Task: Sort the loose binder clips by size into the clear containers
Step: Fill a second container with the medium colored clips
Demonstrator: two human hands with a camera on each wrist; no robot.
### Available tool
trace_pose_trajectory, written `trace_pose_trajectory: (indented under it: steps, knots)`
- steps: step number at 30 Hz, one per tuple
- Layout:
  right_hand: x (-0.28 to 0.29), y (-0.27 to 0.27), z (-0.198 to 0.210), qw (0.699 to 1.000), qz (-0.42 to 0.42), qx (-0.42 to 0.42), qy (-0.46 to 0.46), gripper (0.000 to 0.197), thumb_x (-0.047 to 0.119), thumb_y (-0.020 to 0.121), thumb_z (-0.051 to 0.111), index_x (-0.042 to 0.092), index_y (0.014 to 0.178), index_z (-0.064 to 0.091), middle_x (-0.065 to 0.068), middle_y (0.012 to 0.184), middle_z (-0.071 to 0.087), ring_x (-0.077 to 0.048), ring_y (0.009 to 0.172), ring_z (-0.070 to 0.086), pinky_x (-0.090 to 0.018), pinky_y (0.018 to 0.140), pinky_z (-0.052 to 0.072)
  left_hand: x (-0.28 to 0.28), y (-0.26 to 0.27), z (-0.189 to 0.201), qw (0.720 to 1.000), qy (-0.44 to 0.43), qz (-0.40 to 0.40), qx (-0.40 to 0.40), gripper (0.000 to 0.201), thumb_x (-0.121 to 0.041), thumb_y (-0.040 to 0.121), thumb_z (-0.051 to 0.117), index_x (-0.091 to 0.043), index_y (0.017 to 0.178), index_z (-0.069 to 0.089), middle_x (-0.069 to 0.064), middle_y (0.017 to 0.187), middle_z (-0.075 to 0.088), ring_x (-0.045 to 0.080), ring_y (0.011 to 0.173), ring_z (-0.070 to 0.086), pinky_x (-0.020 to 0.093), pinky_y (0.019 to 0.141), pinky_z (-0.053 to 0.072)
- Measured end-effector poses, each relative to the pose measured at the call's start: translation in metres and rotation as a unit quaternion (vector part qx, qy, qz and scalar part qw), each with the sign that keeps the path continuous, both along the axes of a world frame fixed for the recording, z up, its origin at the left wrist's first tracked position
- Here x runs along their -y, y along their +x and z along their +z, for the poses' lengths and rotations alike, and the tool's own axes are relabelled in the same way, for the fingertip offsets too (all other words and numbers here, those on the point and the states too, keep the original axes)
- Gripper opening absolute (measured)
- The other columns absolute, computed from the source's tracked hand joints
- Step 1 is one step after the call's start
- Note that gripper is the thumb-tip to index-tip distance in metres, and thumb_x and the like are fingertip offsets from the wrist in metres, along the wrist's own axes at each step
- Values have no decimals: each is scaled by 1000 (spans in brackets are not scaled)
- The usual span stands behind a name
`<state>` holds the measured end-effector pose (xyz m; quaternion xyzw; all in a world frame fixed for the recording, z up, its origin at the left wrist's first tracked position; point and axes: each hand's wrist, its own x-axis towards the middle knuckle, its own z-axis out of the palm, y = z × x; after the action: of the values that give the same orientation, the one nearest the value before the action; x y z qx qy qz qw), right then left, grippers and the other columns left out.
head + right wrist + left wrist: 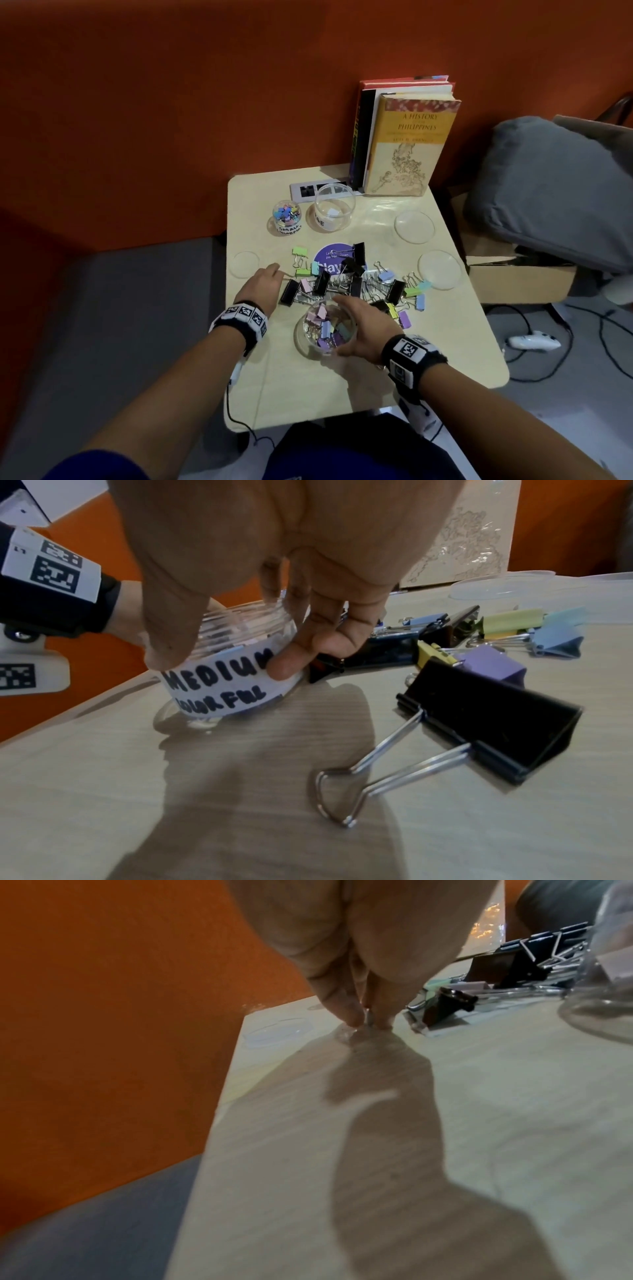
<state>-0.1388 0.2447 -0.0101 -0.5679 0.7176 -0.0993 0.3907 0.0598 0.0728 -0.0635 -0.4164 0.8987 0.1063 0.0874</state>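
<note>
right hand (260, 588) grips medium jar (226, 666); left hand (262, 286) pinches a clip handle (369, 1018); lids (413, 222) nearby.

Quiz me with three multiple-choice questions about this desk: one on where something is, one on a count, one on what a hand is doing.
1. Where do the books stand?
A. far edge by the wall
B. near edge
C. on the floor

2. How many loose clear lids lie on the table?
A. one
B. three
C. five

3. What is the right hand doing?
A. resting flat
B. pointing
C. gripping the medium jar

Answers: 1 A, they lean upright against the orange wall. 2 B, two right, one left. 3 C, fingers curl round its label.
</note>
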Motion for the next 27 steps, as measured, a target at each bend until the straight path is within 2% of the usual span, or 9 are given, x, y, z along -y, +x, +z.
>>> trace_pose_trajectory:
  steps: [3, 6, 9, 12, 16, 18, 21, 23, 27]
  knots:
    - [4, -3, 1, 1000, 23, -8, 2, 106, 44, 62, 87, 37, 147, 24, 11, 147, 41, -15, 124, 51, -36, 103, 47, -8, 0, 4, 1000, 16, 21, 6, 56, 12, 91, 42, -1, 146, 37, 12, 158, 29, 27, 136, 40, 32, 111, 35]
    - [7, -7, -3, 999, 47, -18, -2, 106, 49, 61, 86, 38, 146, 23, 13, 148, 39, -15, 123, 52, -37, 101, 48, -16, -1, 10, 999, 4, 47, 16, 41, 13, 86, 45, -2, 124, 51, 17, 130, 50, 32, 113, 53, 36, 92, 46]
    - [8, -9, -4, 997, 68, -27, -6, 107, 52, 60, 85, 39, 146, 23, 15, 148, 37, -16, 122, 53, -37, 97, 50, -25, 2, 13, 996, -10, 82, 22, 29, 3, 86, 51, -7, 114, 55, 15, 115, 54, 33, 102, 54, 40, 84, 47]
    - [10, -14, -6, 995, 95, -38, -9, 105, 52, 61, 85, 38, 146, 24, 13, 147, 37, -18, 122, 54, -39, 95, 51, -35, 4, 15, 985, 5, 168, -36, 25, -5, 84, 57, -10, 109, 56, 13, 111, 53, 32, 102, 52, 38, 84, 45]
    - [14, -22, -9, 991, 131, -28, -12, 105, 50, 63, 85, 35, 147, 24, 8, 152, 34, -20, 127, 50, -40, 100, 49, -52, 9, 27, 958, 4, 239, -156, 28, -3, 81, 62, -8, 109, 59, 13, 116, 51, 30, 103, 51, 36, 88, 45]
    - [17, -25, -9, 989, 144, -22, -17, 105, 51, 62, 85, 34, 147, 24, 7, 154, 31, -19, 132, 46, -41, 103, 46, -63, 8, 38, 950, -2, 229, -212, 27, -4, 80, 65, -9, 107, 59, 8, 114, 50, 24, 100, 52, 30, 86, 43]
    - [21, -30, -9, 988, 151, -8, -23, 103, 49, 62, 86, 36, 146, 28, 10, 152, 35, -18, 130, 46, -39, 102, 45, -88, -3, 58, 959, 30, 137, -246, 26, -11, 81, 66, -15, 104, 55, -3, 109, 45, 15, 96, 50, 26, 87, 43]
    - [22, -31, -12, 988, 150, -1, -31, 102, 49, 60, 86, 37, 145, 30, 10, 150, 37, -17, 128, 48, -38, 102, 46, -103, -12, 65, 967, 59, 80, -233, 24, -15, 82, 66, -17, 103, 54, -5, 107, 44, 14, 95, 50, 28, 87, 46]
    - [21, -33, -14, 986, 159, 6, -52, 100, 46, 61, 85, 31, 145, 33, 6, 147, 42, -17, 126, 49, -37, 102, 46, -121, -24, 64, 978, 83, 62, -180, 24, -19, 84, 67, -18, 105, 56, -3, 110, 56, 18, 100, 53, 34, 90, 44]
